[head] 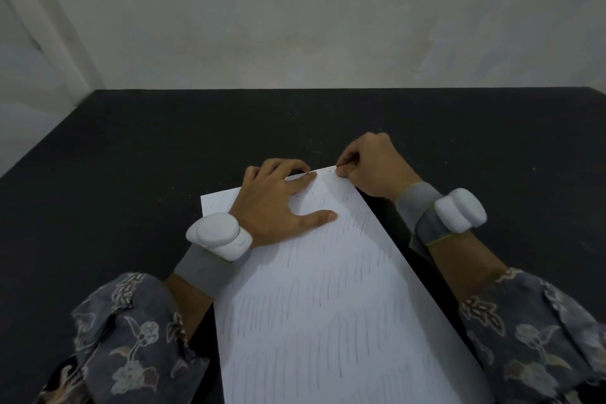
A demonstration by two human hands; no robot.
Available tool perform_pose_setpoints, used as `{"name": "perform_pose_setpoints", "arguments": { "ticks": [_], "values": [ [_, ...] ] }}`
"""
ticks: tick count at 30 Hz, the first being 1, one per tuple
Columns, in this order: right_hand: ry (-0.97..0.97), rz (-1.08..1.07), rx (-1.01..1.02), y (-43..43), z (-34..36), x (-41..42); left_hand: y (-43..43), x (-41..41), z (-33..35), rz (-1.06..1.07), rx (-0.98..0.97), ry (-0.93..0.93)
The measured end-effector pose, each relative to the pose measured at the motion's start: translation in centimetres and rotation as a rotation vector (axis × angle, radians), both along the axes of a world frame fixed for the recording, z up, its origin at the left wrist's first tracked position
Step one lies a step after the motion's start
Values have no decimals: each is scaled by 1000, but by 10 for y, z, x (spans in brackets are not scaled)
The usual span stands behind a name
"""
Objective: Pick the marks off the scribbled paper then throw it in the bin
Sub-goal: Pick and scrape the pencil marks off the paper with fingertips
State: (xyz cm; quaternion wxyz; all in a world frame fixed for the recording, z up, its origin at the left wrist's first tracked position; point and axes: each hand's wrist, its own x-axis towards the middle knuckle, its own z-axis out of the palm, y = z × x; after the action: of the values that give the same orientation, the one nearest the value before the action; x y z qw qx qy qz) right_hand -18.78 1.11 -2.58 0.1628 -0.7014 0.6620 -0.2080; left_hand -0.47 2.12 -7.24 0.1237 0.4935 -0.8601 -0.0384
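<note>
Setting: pale plaster wall [295, 10] behind; a black table [131, 147] fills the lower view, its far edge meeting the wall.
Table surface: matte black, bare part showing to the left, the far side and the right of the sheet.
Scribbled paper [328, 305]: white sheet lying flat on the table, turned at an angle, running from the near edge toward the table's middle; rows of faint grey pencil strokes cover most of it, thinner near its far end, where small dark flecks lie scattered.
Sleeves: grey floral fabric [131, 331] on both forearms, at the near edge.
Wrist units: white rounded device [218, 236] on a grey band at the left wrist; a like one on the right.
Left hand [278, 203]: fingers spread and straight, palm pressing the far-left part of the sheet.
Right hand [370, 164]: fingers curled, thumb and forefinger pinching at the sheet's far-right corner; whether a small eraser sits in the pinch cannot be told.
Containers: none in view; the bin is not visible, so its contents cannot be stated.
Risk, tearing: the pinched corner may crease or rip if pulled against the pressing palm.
Risk, slipping: if the left hand lifts, the sheet would likely skid on the table.
Risk, smudging: the left palm may smear strokes beneath it.
Risk, progress: most marks remain, by my reading; binning it now would be premature.
</note>
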Motion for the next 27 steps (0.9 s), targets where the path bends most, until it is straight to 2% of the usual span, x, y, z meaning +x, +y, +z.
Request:
{"name": "perform_pose_setpoints", "arguments": {
  "ticks": [2,5,8,10,13,15,18,23,25,27],
  "values": [
    [11,5,-37,1,-1,2,1,1,0,4,6,5],
    [40,123,64,3,1,1,1,0,-1,3,10,17],
    [47,-20,-27,-3,-3,-8,0,0,0,-6,11,7],
    [-26,-112,-114,-4,-4,-15,0,1,1,-5,13,9],
    [-128,-91,-165,3,3,-17,0,-1,0,-7,15,5],
    [-147,-12,-95,7,10,-12,0,-2,0,-34,-6,-2],
    [-173,91,142,10,12,-3,0,-1,0,-104,-5,-1],
    [-518,153,336,18,16,-6,2,-3,3,-117,-6,-23],
    [-587,141,349,20,16,-6,4,-3,3,-104,-9,-11],
    [-562,77,292,20,13,-6,5,-5,3,-88,-34,-19]
  ]
}}
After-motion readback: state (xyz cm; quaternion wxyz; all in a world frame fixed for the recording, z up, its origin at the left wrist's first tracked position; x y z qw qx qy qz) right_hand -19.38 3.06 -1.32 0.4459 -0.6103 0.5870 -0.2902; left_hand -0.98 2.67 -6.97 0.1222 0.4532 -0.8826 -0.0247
